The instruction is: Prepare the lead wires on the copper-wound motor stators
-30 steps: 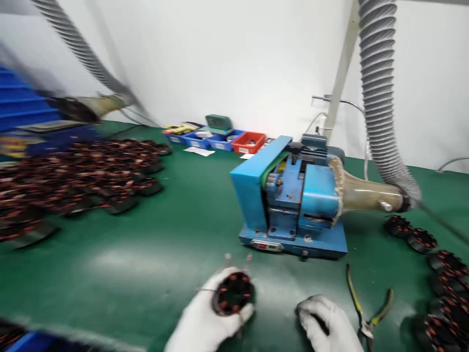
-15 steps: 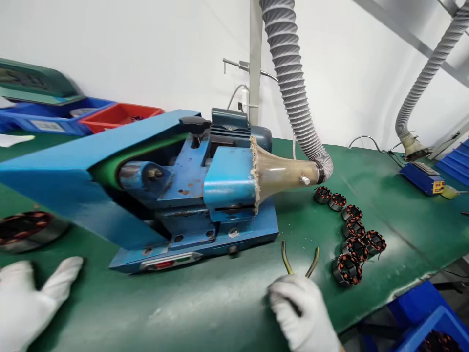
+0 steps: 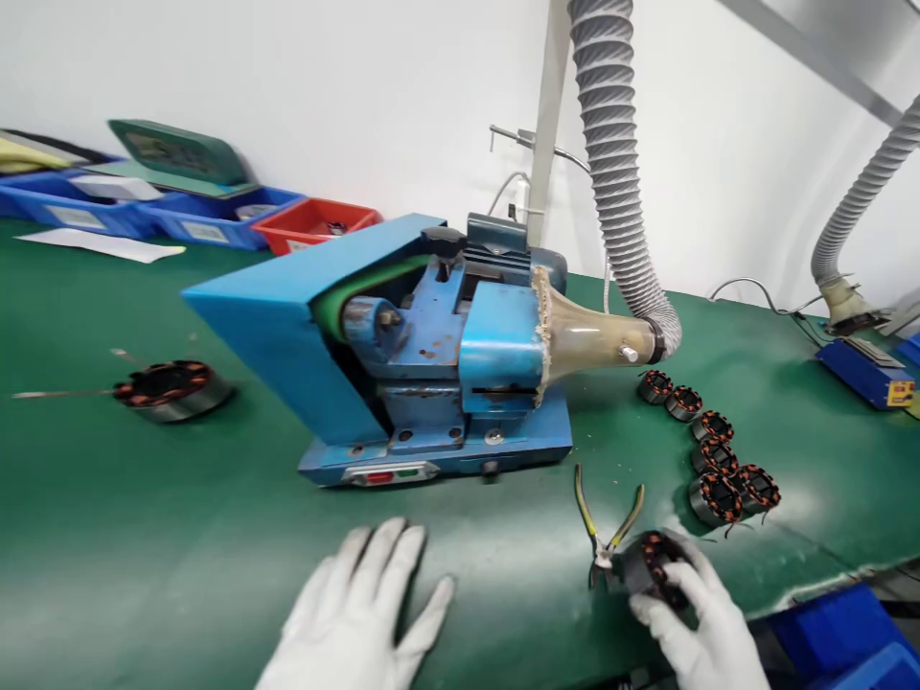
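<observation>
My left hand (image 3: 359, 613), in a white glove, lies flat on the green table (image 3: 144, 537) with its fingers spread and nothing in it. My right hand (image 3: 694, 623), also gloved, is closed round a wound stator (image 3: 651, 561) with copper coils near the table's front edge. Right beside that stator lie yellow-handled pliers (image 3: 608, 517). Another stator (image 3: 169, 388) with wire leads rests alone on the table to the left. A blue belt machine (image 3: 402, 355) stands in the middle, behind both hands.
Several more stators (image 3: 711, 460) lie in a curved row to the right of the machine. A grey ribbed hose (image 3: 622, 163) runs from a funnel on the machine upward. Blue and red bins (image 3: 216, 220) line the wall at the back left. A blue crate (image 3: 840, 632) sits below the front edge.
My left hand let go of its stator, which now lies on the table at left, then moved in to rest flat. My right hand took up a stator beside the pliers.
</observation>
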